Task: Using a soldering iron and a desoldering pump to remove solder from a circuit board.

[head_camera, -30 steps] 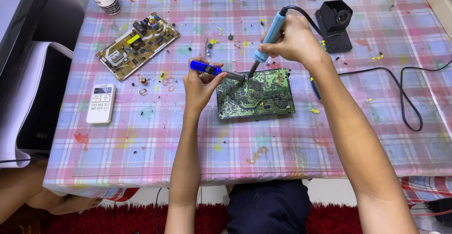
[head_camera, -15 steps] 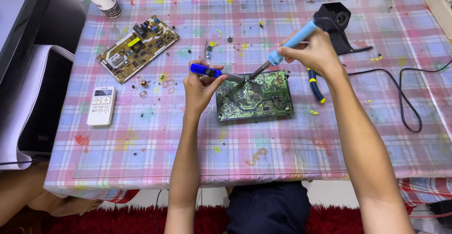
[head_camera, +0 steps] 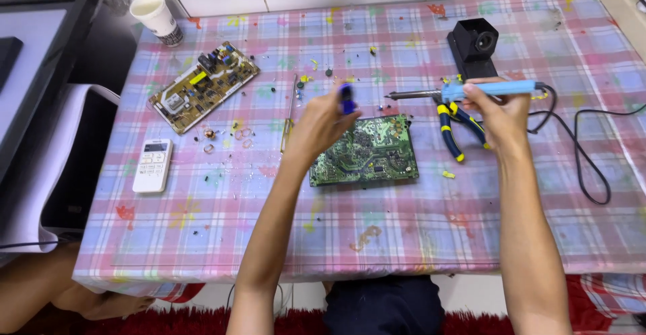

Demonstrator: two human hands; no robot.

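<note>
A green circuit board (head_camera: 367, 152) lies flat on the checked tablecloth (head_camera: 202, 214). My left hand (head_camera: 319, 123) is raised above the board's left edge, closed around a small blue-handled tool (head_camera: 346, 98). My right hand (head_camera: 496, 109) grips a light blue soldering iron (head_camera: 464, 92) held level over the table, its metal tip pointing left, off the board. Its black cord (head_camera: 585, 153) trails to the right. Yellow-and-blue pliers (head_camera: 454, 127) lie just under my right hand.
A black iron stand (head_camera: 474, 44) sits at the back. A second, tan circuit board (head_camera: 204, 86), a white remote (head_camera: 153, 165), a paper cup (head_camera: 156, 17), a thin screwdriver (head_camera: 289, 116) and small loose parts lie to the left. A black screen (head_camera: 33, 59) stands at the far left.
My right hand lifted the soldering iron off the board and swung it right until level. My left hand raised its blue tool away from the board.
</note>
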